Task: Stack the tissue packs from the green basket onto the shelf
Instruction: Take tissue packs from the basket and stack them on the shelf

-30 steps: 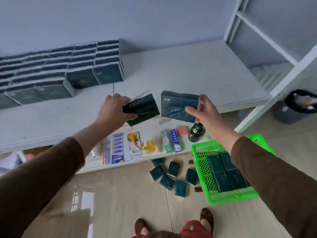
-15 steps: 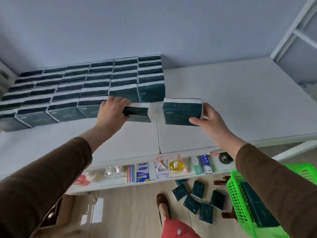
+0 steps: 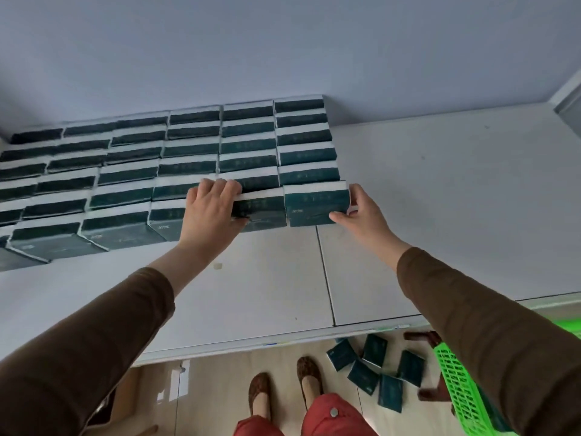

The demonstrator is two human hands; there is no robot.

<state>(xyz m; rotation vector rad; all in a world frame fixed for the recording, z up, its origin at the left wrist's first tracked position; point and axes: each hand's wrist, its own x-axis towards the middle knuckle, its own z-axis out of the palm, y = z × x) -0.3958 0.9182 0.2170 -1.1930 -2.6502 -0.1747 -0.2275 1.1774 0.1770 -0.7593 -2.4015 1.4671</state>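
Rows of dark green tissue packs (image 3: 195,149) with white top edges stand stacked on the white shelf (image 3: 440,199) against the wall. My left hand (image 3: 210,212) grips one tissue pack (image 3: 264,209) and holds it at the front of the second column from the right. My right hand (image 3: 361,212) holds another tissue pack (image 3: 316,204) by its right end at the front of the rightmost column. Both packs touch the stack. The green basket (image 3: 462,391) shows partly at the lower right, behind my right sleeve.
Several loose tissue packs (image 3: 371,369) lie on the wooden floor below the shelf edge. My feet (image 3: 283,391) stand just in front of the shelf. The right part of the shelf top is bare. A white frame corner (image 3: 569,99) shows at far right.
Both hands carried their packs up and forward from in front of the shelf to the front of the stack. The view tilted up; the basket slid out to the lower right.
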